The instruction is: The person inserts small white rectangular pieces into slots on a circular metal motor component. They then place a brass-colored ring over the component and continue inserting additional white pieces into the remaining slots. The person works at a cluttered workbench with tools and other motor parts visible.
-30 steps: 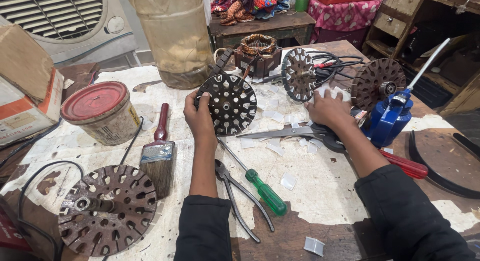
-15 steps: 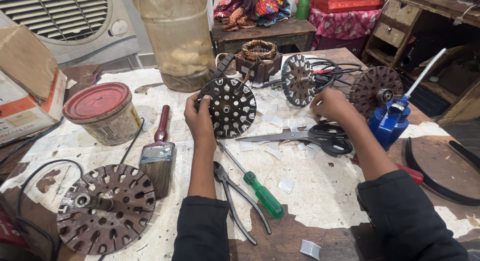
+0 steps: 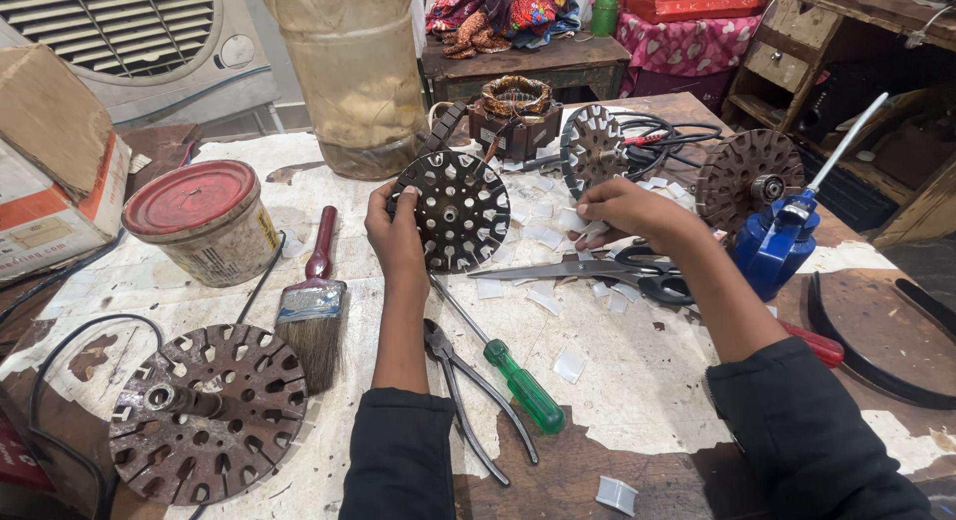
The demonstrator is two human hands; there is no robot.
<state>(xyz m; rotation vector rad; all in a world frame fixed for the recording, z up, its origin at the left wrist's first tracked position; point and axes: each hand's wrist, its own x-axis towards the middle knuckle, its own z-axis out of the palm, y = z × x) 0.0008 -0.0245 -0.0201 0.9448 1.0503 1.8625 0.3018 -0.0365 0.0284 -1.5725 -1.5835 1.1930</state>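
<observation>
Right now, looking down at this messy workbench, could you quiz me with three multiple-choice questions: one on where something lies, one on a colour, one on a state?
1. Where does the paintbrush lie?
A. Just right of the red-lidded tin
B. Inside the cardboard box
C. Under the scissors

2. What colour is the screwdriver handle?
A. Yellow
B. Green
C. Black

3. What is the left hand doing?
A. Resting flat on the table
B. Holding the pliers
C. Gripping the edge of the slotted metal disc

Answers: 1 A, the brush lies beside the tin, on its right. 2 B, the handle is translucent green. 3 C, the fingers curl round the disc's left rim, while the right hand pinches a small white piece.
</observation>
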